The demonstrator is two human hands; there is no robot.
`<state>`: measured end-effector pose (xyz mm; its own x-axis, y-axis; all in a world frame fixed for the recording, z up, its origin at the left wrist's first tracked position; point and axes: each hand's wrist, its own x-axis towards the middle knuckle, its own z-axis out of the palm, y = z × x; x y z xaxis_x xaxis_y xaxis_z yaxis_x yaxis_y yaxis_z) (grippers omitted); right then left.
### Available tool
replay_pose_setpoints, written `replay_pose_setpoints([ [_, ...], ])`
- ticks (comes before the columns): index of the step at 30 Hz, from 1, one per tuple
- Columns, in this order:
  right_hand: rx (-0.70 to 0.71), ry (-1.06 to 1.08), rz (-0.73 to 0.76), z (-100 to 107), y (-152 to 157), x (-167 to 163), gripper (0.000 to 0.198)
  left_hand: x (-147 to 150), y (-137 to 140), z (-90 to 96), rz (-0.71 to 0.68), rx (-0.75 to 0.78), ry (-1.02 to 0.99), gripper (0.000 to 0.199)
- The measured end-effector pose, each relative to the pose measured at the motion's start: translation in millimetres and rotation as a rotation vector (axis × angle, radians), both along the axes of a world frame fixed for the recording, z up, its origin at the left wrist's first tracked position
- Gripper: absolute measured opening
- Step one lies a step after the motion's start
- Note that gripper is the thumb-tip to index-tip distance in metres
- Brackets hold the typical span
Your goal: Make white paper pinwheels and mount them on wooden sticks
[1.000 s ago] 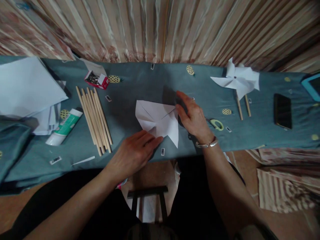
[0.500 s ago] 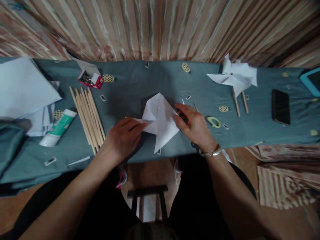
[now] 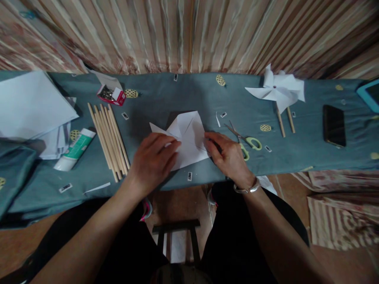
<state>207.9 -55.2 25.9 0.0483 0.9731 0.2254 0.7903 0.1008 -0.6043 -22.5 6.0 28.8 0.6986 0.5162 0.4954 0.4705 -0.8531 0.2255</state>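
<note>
A white paper pinwheel (image 3: 192, 134) with folded corners lies in front of me on the cloth-covered table. My left hand (image 3: 155, 157) is closed on its left part, fingertips near the centre, hiding some of the folds. At the right edge of the paper, my right hand (image 3: 227, 156) grips with thumb and fingers. Green-handled scissors (image 3: 244, 138) lie partly open just beyond the right hand, which comes close to one handle loop. A small paper strip (image 3: 218, 119) is above the right fingers.
Several wooden sticks (image 3: 109, 142), a glue tube (image 3: 75, 150), a red box of metal pins (image 3: 111, 94) and stacked white paper (image 3: 35, 106) lie to the left. Finished-looking white pinwheels (image 3: 278, 88) on sticks, a phone (image 3: 334, 125) and a blue-edged tablet (image 3: 368, 94) lie to the right.
The paper has turned and its lower pointed tip no longer shows. My left hand has shifted right toward the paper's centre. More of the scissors now shows beside my right hand.
</note>
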Motion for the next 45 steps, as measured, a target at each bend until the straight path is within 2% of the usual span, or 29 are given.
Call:
replay_pose_setpoints([
  [2,-0.001,0.010,0.002,0,0,0,0.030,12,-15,-0.1,-0.076,-0.058,0.066,0.014],
  [6,-0.002,0.019,0.015,-1,-1,1,0.031,25,-29,-0.4,-0.066,-0.133,0.204,0.012],
  [12,-0.010,0.036,0.006,-1,-1,2,0.030,26,-29,-0.8,-0.027,-0.084,0.272,0.010],
  [21,-0.037,0.224,0.014,-3,-3,15,0.042,25,-30,3.7,-0.036,-0.049,0.295,0.013],
  [26,-0.125,0.325,0.019,-4,-5,19,0.034,19,-31,4.5,-0.044,-0.058,0.274,0.012],
  [30,-0.144,0.381,0.073,-4,-9,15,0.032,11,-32,4.6,-0.041,-0.058,0.218,0.013],
  [40,-0.253,0.397,0.166,-3,-16,9,0.031,-7,-35,3.8,-0.038,-0.083,0.138,0.014],
  [45,-0.314,0.482,0.201,2,-16,9,0.026,-9,-35,3.5,-0.040,-0.096,0.129,0.015],
])
